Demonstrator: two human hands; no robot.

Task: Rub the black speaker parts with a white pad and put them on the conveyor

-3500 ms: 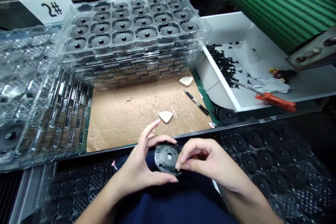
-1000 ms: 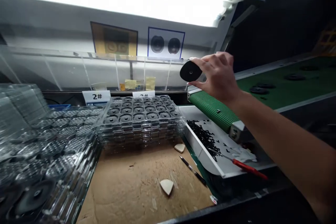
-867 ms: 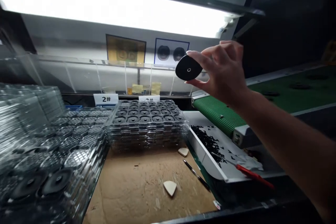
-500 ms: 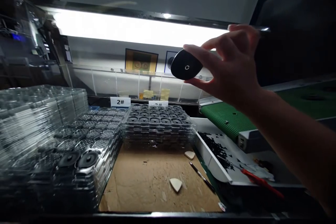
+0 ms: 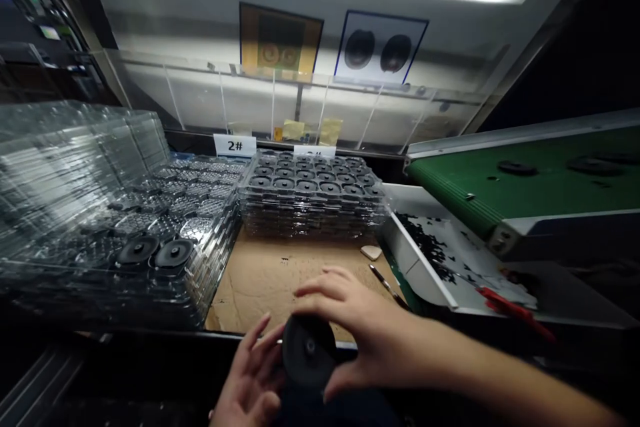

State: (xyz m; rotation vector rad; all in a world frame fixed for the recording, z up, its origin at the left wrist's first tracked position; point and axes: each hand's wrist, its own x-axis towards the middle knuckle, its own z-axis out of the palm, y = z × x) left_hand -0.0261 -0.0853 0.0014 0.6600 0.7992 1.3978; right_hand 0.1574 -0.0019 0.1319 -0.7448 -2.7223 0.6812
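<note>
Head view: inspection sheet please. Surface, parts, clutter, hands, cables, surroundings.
Surface: brown cardboard with a small dark mark; partly hidden.
Job's things: black disc in right hand; clear trays behind hold similar discs.
Clutter: pen and pale wedge near the cardboard's right edge; red-handled tool across the white bin's front edge.
Hands: right hand grips the disc; left hand open beside it, contact unclear.
Cables: nothing seen.
Surroundings: green conveyor at right, dark parts on it; two pictures on back wall.

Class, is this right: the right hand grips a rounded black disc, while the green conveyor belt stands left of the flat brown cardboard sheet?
Not quite: the green conveyor belt stands to the right of the flat brown cardboard sheet, as the head view shows. The right hand does grip the rounded black disc.
</note>
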